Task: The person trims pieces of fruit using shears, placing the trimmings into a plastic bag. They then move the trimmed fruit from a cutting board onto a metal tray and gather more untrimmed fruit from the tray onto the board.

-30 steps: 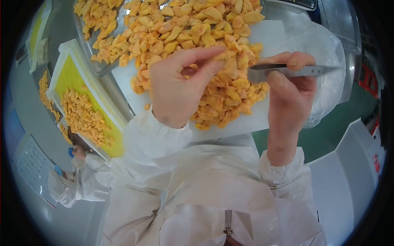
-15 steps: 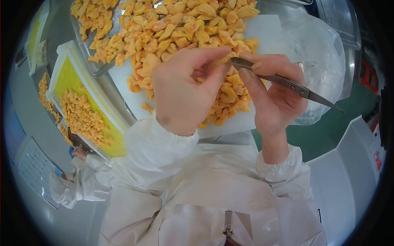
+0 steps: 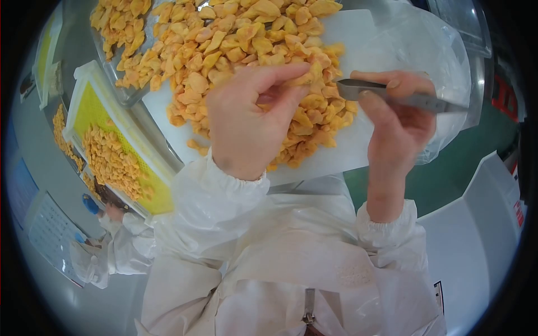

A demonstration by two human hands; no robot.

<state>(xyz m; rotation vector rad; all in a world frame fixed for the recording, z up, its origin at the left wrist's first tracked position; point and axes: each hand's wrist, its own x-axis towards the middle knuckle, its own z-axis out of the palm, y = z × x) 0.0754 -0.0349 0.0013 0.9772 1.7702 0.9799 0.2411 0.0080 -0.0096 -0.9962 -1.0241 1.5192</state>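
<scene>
My left hand [image 3: 244, 120] is closed in a pinch, thumb and forefinger around a small yellow-orange piece [image 3: 301, 79], mostly hidden by the fingers. It hovers over a big heap of similar soft, lumpy pieces [image 3: 224, 42]. To the right, my right hand [image 3: 400, 115] grips metal tweezers [image 3: 412, 98] between thumb and fingers. Their broad tip points left toward the pinched piece, with a gap between. The far end of the tweezers is smeared by motion. Under the heap lies a white board [image 3: 350, 42].
A metal tray [image 3: 126, 99] holds more pieces behind the board. At left, a yellow mesh-bottomed basket [image 3: 151, 179] carries another pile. A clear plastic bag [image 3: 443, 61] lies right. Another person's hand [image 3: 115, 213] and white sleeve [image 3: 131, 246] show lower left.
My right hand has drawn the tweezers away to the right, off the piece at my left fingertips. My left hand stays nearly in place. The other person's blue item has shifted slightly left.
</scene>
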